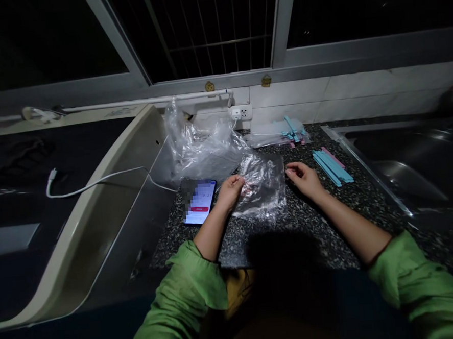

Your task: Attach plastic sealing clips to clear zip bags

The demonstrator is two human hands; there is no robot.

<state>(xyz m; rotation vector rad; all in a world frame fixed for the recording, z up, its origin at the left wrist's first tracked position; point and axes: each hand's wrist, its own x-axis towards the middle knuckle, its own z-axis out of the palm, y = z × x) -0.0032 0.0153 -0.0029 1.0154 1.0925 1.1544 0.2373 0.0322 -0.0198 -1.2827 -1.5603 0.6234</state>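
A clear plastic bag (264, 187), crinkled and shiny, lies on the speckled countertop in front of me. My left hand (230, 191) is closed in a pinch at the bag's left side. Just beyond its right edge is my right hand (306, 179), fingers loosely curled, thumb a little apart, and nothing visible in them. A phone (200, 202) with a lit screen lies left of my left hand. To the right of my right hand rests a small stack of light blue strips (332, 167), with a pink strip (333, 157) along it.
Crumpled clear plastic (205, 147) is heaped behind the phone. Farther back, more blue strips (293, 129) lie on a clear packet (265, 136). A metal sink (388, 180) is at right. A white cable (97, 186) crosses the pale-edged appliance (107, 166) at left.
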